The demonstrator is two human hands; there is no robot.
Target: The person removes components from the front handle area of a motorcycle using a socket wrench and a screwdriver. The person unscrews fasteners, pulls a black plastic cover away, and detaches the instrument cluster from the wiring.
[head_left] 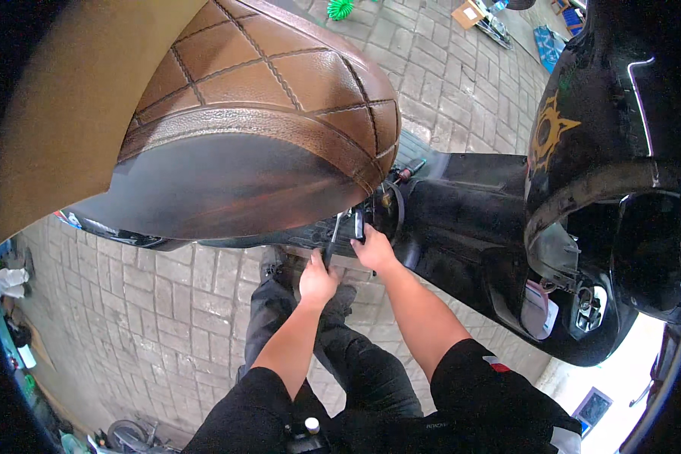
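In front of me stands a black scooter with a brown quilted leather seat (pixel 268 64). My left hand (pixel 318 281) is closed around the dark handle of a slim tool (pixel 333 238) with a bare metal shaft, which looks like a screwdriver. The shaft points up under the front of the seat. Just right of it, my right hand (pixel 374 250) has its fingers closed at a small dark piece with a pale face (pixel 359 225); whether that piece is loose or part of the scooter I cannot tell. The seat's overhang hides the tool's tip.
The black footboard (pixel 469 200) runs right to the front shield and handlebar with a round mirror (pixel 536 309). A reddish part with wires (pixel 410 171) shows beside the seat front. Brick paving (pixel 174 303) lies beneath. A cardboard box (pixel 469 13) sits at the far right.
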